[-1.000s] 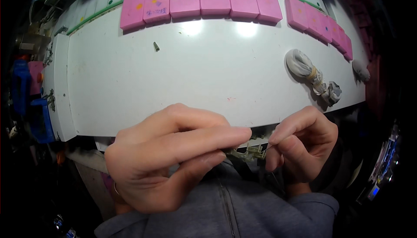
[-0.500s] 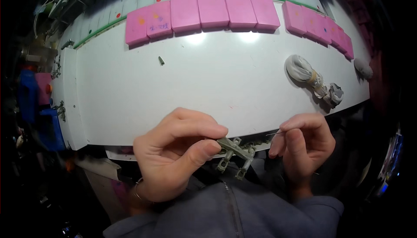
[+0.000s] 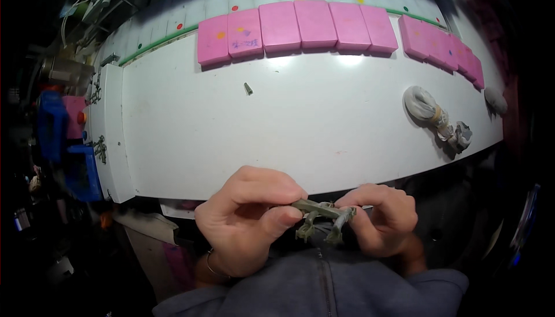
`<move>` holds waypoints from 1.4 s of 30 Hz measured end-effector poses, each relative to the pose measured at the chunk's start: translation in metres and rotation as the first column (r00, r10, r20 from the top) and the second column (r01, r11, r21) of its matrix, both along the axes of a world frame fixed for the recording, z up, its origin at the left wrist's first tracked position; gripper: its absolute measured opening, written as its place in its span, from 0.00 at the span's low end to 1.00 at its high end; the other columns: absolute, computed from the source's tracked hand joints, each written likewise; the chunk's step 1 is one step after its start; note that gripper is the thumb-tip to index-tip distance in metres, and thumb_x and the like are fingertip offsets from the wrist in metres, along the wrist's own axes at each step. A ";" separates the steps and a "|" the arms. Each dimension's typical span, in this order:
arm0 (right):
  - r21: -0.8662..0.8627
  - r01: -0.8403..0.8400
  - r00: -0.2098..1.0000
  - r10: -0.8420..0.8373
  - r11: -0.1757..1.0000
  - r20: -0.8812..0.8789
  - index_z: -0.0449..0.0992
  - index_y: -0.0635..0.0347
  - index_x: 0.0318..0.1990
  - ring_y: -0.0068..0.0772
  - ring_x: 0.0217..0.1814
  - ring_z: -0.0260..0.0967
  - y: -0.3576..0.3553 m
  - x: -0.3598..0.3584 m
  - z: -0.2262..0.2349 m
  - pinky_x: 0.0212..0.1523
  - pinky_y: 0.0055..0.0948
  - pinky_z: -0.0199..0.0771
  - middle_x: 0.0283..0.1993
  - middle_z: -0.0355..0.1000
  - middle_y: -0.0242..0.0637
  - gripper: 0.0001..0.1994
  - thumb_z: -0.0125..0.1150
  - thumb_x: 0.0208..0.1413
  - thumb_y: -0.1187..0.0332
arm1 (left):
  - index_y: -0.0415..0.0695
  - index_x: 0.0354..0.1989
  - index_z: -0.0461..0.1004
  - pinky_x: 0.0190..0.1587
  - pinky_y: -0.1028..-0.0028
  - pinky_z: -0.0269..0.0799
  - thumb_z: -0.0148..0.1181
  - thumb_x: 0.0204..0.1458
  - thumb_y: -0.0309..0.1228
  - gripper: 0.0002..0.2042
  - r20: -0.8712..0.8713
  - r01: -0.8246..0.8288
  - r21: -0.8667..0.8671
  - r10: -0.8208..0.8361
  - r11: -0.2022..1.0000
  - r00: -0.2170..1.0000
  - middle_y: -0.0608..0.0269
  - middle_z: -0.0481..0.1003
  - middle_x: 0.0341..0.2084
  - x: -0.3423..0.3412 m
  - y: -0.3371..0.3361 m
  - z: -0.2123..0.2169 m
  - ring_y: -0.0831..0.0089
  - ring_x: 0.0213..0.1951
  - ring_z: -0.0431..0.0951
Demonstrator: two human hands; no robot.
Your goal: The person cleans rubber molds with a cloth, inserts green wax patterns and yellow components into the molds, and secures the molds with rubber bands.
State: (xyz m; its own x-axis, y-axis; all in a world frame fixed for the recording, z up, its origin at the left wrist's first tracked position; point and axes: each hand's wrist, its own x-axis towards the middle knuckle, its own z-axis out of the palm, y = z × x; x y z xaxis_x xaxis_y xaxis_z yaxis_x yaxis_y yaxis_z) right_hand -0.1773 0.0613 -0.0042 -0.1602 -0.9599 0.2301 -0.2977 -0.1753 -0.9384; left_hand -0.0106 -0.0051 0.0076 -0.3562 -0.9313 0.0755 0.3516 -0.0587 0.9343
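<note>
Fingers of the left hand pinch a grey-green branched piece at lower centre; whether the right hand grips its right end, I can't tell. Pink blocks line the white table up top. Unlike half a second earlier, the right fingertips meet the piece.

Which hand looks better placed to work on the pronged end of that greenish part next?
Probably the right hand: it is right at the pronged end, while the left hand pinches the greenish part by its opposite end.
</note>
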 end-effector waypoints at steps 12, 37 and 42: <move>-0.018 0.065 0.995 -0.063 0.998 0.082 0.72 0.68 0.38 0.31 0.25 0.76 -0.004 0.009 0.022 0.24 0.22 0.75 0.33 0.76 0.44 0.13 0.66 0.44 0.79 | 0.34 0.32 0.74 0.33 0.75 0.73 0.67 0.42 0.22 0.10 0.118 -0.126 -0.195 0.151 0.973 0.981 0.50 0.74 0.30 0.005 0.004 -0.001 0.69 0.31 0.76; 0.039 -0.052 0.953 0.038 0.998 0.301 0.73 0.71 0.39 0.21 0.24 0.74 -0.001 0.000 0.017 0.24 0.16 0.72 0.27 0.75 0.41 0.09 0.61 0.48 0.81 | 0.34 0.33 0.74 0.32 0.74 0.71 0.67 0.38 0.17 0.12 0.170 -0.091 -0.331 0.155 0.939 0.973 0.53 0.74 0.27 -0.002 0.008 -0.002 0.68 0.28 0.75; 0.044 -0.072 0.967 0.059 0.996 0.249 0.74 0.69 0.38 0.24 0.25 0.75 -0.002 -0.004 0.018 0.25 0.17 0.73 0.28 0.76 0.41 0.09 0.62 0.48 0.80 | 0.35 0.36 0.75 0.31 0.74 0.73 0.66 0.38 0.16 0.14 0.269 0.061 -0.563 0.113 0.824 0.956 0.55 0.73 0.32 0.008 0.004 -0.001 0.66 0.30 0.76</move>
State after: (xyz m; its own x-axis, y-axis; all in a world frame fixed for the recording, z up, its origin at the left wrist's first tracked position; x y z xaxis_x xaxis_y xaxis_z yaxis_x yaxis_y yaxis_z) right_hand -0.1811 0.0595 0.0136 -0.1425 -0.9798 0.1406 -0.0451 -0.1355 -0.9898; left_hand -0.0029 -0.0012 0.0069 -0.4188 -0.7664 0.4871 0.0655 0.5095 0.8580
